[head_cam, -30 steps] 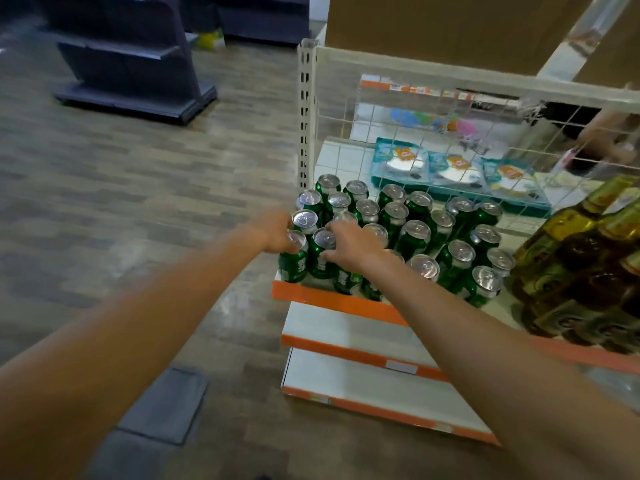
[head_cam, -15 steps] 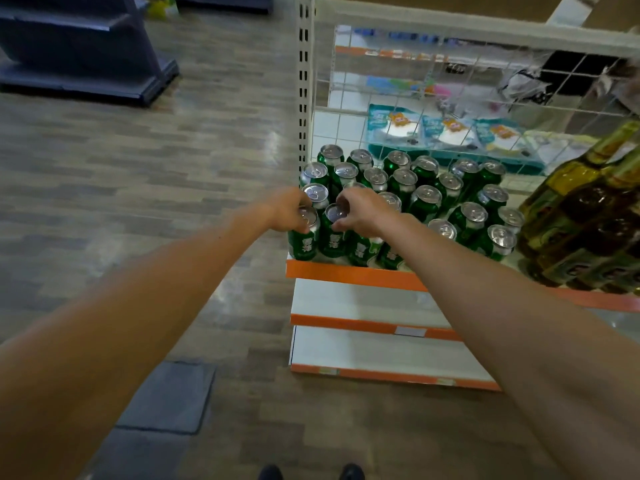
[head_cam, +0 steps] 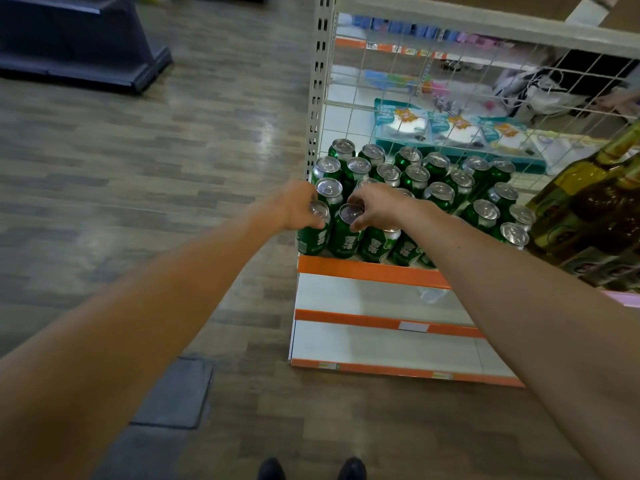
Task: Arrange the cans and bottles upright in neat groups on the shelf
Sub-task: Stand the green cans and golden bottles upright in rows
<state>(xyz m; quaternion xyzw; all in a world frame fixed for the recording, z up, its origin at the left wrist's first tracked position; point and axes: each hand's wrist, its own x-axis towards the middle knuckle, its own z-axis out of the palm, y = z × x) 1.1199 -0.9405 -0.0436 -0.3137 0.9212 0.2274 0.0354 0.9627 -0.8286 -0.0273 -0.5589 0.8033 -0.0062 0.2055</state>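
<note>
Hands both on the front row of cans. We log the left hand [head_cam: 298,207] with its fingers curled round the top of the green aluminium corner can [head_cam: 311,239], which stands upright at the front-left corner of the orange-edged white metal shelf [head_cam: 367,271]. The right hand [head_cam: 379,206] pinches the silver rim of the green aluminium neighbour can [head_cam: 346,239] between thumb and curled fingers. This can touches the corner can on its right. We cannot tell whether either can is lifted clear of the shelf.

The other green silver-topped cans [head_cam: 415,174] stand upright in loose rows behind and to the right, close together, reaching back to the white wire-mesh back panel [head_cam: 464,74]. Tall amber and olive glass bottles [head_cam: 588,209] stand at the right end of the same shelf, just beside the cans.

Surroundings:
- A beige perforated upright post [head_cam: 318,81] stands at the shelf's left end.
- Two lower white shelves [head_cam: 363,296] sit beneath.
- Teal packets [head_cam: 446,129] lie behind the mesh.
- We note a grey wood-pattern floor [head_cam: 138,168] and a dark blue shelving unit [head_cam: 76,39] well apart at far left.
- We also note a grey floor mat [head_cam: 173,393] and black shoe tips [head_cam: 272,469] at the bottom edge.
</note>
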